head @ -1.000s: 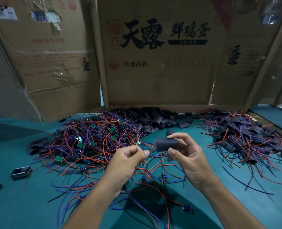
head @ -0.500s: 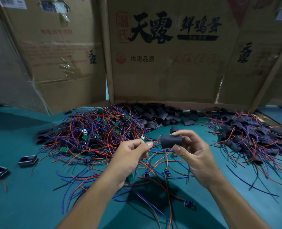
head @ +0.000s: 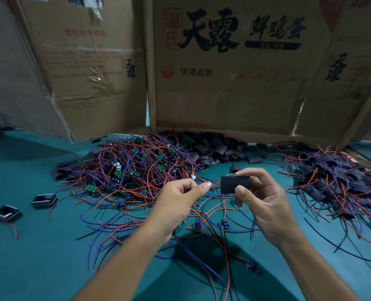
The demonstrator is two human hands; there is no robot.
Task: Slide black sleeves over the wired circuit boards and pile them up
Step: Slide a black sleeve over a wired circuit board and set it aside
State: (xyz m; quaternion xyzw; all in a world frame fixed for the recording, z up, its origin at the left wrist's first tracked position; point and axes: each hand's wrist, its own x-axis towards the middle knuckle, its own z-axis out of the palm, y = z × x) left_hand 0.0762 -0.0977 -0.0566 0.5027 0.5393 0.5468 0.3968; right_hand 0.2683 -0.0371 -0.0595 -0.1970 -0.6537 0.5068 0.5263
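My right hand [head: 265, 205] pinches a black sleeve [head: 235, 184] between thumb and fingers above the green table. My left hand [head: 180, 200] is curled just left of it and pinches thin red and blue wires [head: 215, 184] that run into the sleeve's left end. The board on those wires is hidden. A tangle of bare wired circuit boards [head: 132, 168] lies at the centre left. Loose black sleeves [head: 215, 148] are heaped at the back. Sleeved boards [head: 336, 177] are piled at the right.
Cardboard boxes [head: 223, 83] wall off the back of the green table [head: 28, 257]. Two small black housings [head: 44, 199] [head: 6, 212] lie at the left. Loose wires with small blue parts [head: 224, 225] trail under my hands.
Both hands stay close together with the sleeve held level. The left hand's fingertips have come nearer the sleeve's left end with the wires.
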